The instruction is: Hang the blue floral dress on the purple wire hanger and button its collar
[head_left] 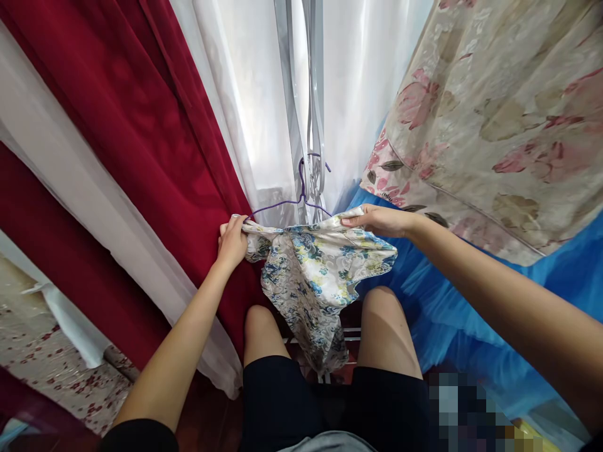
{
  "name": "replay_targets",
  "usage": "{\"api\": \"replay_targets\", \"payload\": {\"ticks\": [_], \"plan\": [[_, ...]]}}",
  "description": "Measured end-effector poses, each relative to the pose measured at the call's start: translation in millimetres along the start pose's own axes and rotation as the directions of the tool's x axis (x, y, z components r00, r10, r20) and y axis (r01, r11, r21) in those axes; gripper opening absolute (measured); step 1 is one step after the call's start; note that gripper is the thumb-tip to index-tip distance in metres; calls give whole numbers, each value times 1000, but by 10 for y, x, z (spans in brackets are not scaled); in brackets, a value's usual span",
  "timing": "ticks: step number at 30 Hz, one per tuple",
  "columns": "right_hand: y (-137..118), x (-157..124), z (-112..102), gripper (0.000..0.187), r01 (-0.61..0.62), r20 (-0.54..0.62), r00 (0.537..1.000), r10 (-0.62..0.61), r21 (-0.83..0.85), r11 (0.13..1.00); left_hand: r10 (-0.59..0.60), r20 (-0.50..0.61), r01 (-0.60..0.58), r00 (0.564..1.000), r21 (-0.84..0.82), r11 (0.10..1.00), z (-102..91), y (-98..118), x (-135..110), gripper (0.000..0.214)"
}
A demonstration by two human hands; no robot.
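A white garment (315, 270) with a blue and yellow floral print hangs from a purple wire hanger (301, 199) in front of my knees. My left hand (232, 240) is closed on its upper left edge, beside the hanger's left arm. On the other side, my right hand (377, 220) pinches the upper right edge between thumb and fingers. The top edge is stretched between both hands, and the lower cloth drops in folds between my legs. The hanger's hook overlaps shiny grey ribbon-like strips (308, 94); whether it hangs on them I cannot tell.
Red fabric (155, 125) hangs to the left alongside white cloth (245, 81). At right hang a beige rose-print cloth (509, 125) and blue tulle (452, 295). Metal bars (351, 334) show low between my knees. A pixelated patch covers the lower right.
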State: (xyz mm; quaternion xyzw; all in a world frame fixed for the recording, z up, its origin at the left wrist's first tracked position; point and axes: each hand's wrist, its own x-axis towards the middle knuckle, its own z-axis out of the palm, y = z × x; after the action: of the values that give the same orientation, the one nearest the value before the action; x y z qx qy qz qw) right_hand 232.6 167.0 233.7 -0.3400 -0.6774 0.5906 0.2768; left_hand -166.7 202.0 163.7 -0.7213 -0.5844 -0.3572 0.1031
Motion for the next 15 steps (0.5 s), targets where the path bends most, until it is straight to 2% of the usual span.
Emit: {"api": "replay_targets", "payload": {"ticks": [5, 8, 10, 12, 15], "plan": [[27, 19, -7, 24, -66, -33, 997, 69, 96, 993, 158, -73, -167, 985, -146, 975, -134, 41, 115, 41], [100, 81, -5, 24, -81, -77, 992, 96, 179, 981, 285, -117, -308, 951, -318, 897, -276, 247, 153, 41], [179, 132, -31, 23, -46, -152, 985, 80, 216, 975, 320, -113, -338, 941, -403, 850, -343, 420, 170, 40], [266, 154, -81, 24, -37, -214, 973, 84, 218, 975, 282, -108, -300, 953, -445, 844, -378, 553, 180, 38], [395, 58, -142, 25, -48, -252, 963, 94, 182, 982, 104, -142, -163, 984, -510, 845, -404, 604, 153, 31]]}}
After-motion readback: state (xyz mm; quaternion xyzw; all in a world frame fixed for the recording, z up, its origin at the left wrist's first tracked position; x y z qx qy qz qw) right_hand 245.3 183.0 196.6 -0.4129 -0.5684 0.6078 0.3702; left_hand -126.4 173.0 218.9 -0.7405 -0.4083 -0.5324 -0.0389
